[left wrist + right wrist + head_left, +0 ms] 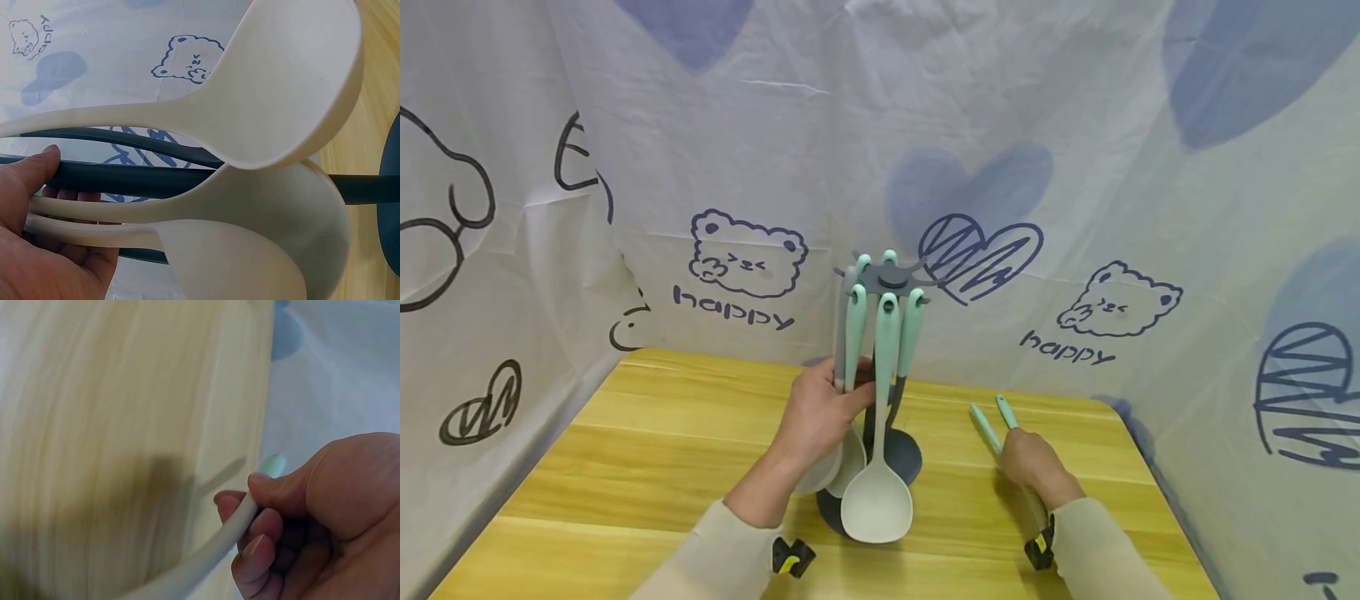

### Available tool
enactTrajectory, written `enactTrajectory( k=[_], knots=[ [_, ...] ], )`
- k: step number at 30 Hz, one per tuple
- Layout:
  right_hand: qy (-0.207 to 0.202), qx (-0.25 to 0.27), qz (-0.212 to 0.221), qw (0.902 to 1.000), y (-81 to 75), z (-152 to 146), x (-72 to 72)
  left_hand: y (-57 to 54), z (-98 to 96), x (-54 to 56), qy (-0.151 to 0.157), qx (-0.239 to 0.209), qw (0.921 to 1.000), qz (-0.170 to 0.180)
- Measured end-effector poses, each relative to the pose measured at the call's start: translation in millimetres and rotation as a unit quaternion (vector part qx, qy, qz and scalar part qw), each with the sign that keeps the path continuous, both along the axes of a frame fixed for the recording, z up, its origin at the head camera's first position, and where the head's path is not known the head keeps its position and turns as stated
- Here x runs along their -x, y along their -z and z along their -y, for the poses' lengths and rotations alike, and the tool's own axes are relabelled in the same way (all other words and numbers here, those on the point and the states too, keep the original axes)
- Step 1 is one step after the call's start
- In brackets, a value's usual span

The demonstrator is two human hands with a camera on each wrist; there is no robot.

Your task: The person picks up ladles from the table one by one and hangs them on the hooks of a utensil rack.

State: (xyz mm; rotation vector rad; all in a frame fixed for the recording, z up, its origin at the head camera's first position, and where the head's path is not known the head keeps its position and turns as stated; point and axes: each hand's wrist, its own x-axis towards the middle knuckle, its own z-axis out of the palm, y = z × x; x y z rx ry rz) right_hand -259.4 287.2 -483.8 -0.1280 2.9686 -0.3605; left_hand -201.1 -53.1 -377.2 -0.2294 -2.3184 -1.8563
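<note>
A dark rotating utensil stand (891, 275) holds several hanging kitchen tools with mint-green handles. A cream ladle (877, 504) hangs at its front, and a dark ladle (904, 454) hangs behind. My left hand (820, 412) grips the stand's dark pole (125, 178), with its thumb over it and two pale tool shafts (94, 232) lying against the palm and fingers. To the right, my right hand (1033, 467) pinches the pale shaft (219, 544) of a green-handled utensil between thumb and fingers; its head is hidden. Two green handle ends (985, 427) show beyond this hand.
The wood-grain table (685, 433) carries the stand near its middle. A white cloth (820, 167) printed with bears and hearts hangs along the table's back and sides. The stand's round dark base (390, 206) sits under the hanging tools.
</note>
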Motion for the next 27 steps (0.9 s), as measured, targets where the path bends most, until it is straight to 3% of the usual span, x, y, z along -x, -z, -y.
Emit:
enactTrajectory(
  k=[10,27],
  knots=[
    [0.026,0.091,0.013,0.9954,-13.5,17.6,0.1,-0.1,0.6,0.3,0.002,0.002,1.0,0.0],
    [0.028,0.154,-0.026,0.9874,-39.8,38.8,-4.6,-1.3,2.0,0.6,0.005,0.008,0.9999,-0.007]
  ],
)
